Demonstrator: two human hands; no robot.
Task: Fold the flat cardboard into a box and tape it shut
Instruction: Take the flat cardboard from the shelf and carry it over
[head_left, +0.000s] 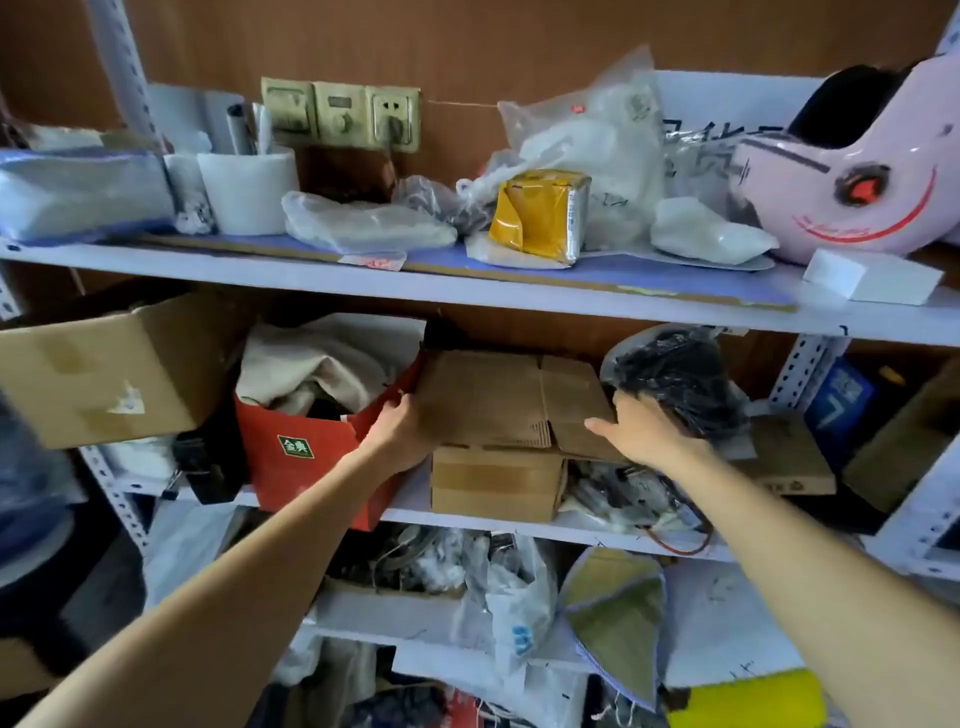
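Flat brown cardboard (498, 397) lies on top of a small taped carton (493, 483) on the middle shelf. My left hand (402, 428) holds the cardboard's left edge, fingers curled round it. My right hand (641, 428) is at its right edge, thumb lying on the top face and fingers behind the edge, beside a black plastic bag (680, 379). No tape roll is in view.
A red box (306, 457) full of cloth stands just left of the cardboard, a larger brown box (109, 374) further left. The upper shelf board (467, 291) hangs close above. A pink helmet (852, 171), bags and a yellow packet (540, 215) crowd the shelf above.
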